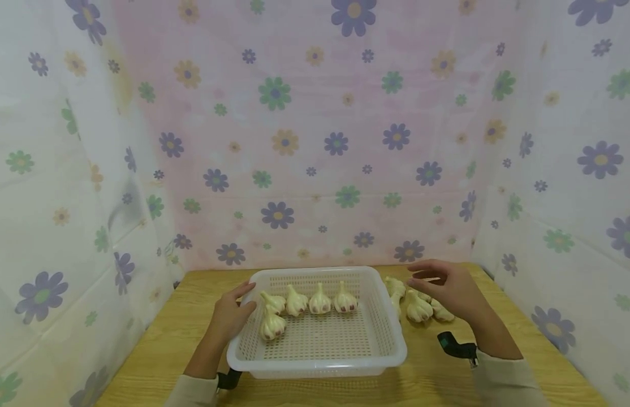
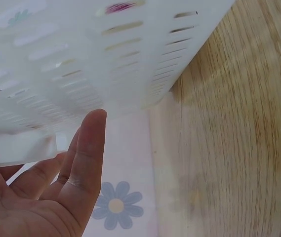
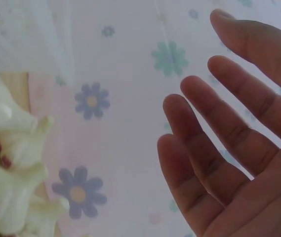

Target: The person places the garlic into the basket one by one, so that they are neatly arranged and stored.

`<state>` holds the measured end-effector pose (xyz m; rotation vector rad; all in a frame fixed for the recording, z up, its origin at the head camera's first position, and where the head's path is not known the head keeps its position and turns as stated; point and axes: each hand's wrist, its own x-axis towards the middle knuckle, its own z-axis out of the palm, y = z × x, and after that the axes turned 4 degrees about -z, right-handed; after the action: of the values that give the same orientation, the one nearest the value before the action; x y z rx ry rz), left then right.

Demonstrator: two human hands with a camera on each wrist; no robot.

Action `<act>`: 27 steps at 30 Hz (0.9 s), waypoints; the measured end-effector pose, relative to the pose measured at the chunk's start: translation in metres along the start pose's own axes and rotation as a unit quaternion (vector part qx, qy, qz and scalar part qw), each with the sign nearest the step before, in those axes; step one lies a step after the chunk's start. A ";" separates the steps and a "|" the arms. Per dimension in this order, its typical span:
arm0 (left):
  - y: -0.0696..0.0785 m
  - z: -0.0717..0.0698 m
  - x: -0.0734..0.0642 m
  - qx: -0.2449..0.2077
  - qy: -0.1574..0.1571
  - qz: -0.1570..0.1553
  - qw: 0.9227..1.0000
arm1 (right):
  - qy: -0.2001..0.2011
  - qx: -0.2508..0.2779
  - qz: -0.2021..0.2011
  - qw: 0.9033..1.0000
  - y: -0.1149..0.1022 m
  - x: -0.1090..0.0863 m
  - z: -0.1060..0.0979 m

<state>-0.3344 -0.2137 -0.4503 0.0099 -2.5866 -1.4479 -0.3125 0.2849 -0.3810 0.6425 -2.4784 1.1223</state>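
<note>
A white slotted plastic basket [image 1: 320, 364] holds several garlic bulbs [image 1: 320, 301], most in a row along its far side and one nearer at the left. My left hand [image 1: 232, 315] grips the basket's left rim, thumb over the edge. From below, the left wrist view shows that hand's fingers [image 2: 88, 153] against the basket's outer wall. To the right, my right hand [image 1: 454, 288] hovers over a loose group of garlic bulbs [image 1: 418, 308] beside the basket. Its fingers [image 3: 229, 123] are spread and gently bent, with nothing between them, apart from the bulbs in the right wrist view.
The basket and loose garlic rest on a wood-grain table [image 1: 157, 339]. Flower-printed cloth [image 1: 315, 169] encloses the table at the back and both sides. A dark wrist camera mount [image 1: 454, 346] sticks out from the right sleeve [image 1: 508, 379].
</note>
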 end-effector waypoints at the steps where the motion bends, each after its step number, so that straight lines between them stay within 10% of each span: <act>1: 0.000 0.000 0.000 0.000 0.001 0.000 1.000 | 0.007 -0.004 0.005 1.000 0.003 -0.001 -0.004; 11: -0.001 0.000 0.001 0.004 0.000 -0.002 1.000 | 0.058 -0.019 0.088 0.994 0.046 -0.021 -0.026; 27: 0.003 -0.001 -0.002 -0.004 -0.005 -0.012 1.000 | 0.002 0.049 0.189 0.981 0.110 -0.044 -0.012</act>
<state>-0.3322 -0.2126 -0.4476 0.0332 -2.5979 -1.4698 -0.3332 0.3699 -0.4622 0.1917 -2.6231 1.3819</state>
